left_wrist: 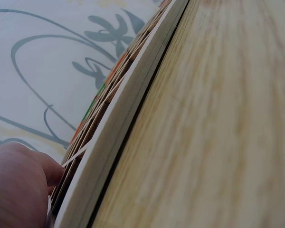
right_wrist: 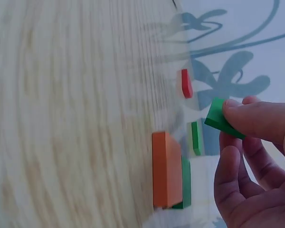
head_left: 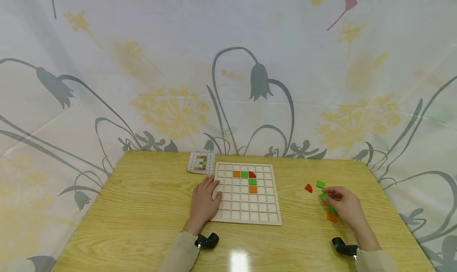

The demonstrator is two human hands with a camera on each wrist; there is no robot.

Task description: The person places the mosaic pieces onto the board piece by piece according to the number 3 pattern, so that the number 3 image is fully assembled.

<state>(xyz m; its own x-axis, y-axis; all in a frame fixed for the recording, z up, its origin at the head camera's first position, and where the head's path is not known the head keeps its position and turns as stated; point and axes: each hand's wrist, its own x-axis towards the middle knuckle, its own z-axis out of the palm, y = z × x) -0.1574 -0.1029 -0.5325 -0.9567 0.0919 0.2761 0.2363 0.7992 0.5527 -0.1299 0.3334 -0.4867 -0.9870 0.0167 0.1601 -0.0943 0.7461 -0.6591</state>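
My right hand [head_left: 343,205] pinches a green square tile [right_wrist: 217,117] between thumb and fingers, raised above the table at the right. Near it lie a red quarter-round tile [head_left: 308,188], another green tile [head_left: 321,184], an orange tile [head_left: 331,217] and a further green tile [right_wrist: 186,183] beside the orange one. My left hand [head_left: 205,200] rests on the left edge of a pale gridded board [head_left: 246,220], its fingers spread and relaxed. In the board's cells sit orange, green and red tiles, a row with a column running down from its right end.
A small pattern card [head_left: 192,164] with a coloured grid lies behind the board's left corner. The wooden table [head_left: 143,224] meets a flower-printed cloth [head_left: 235,117] at its back edge. A black wrist device sits on each wrist.
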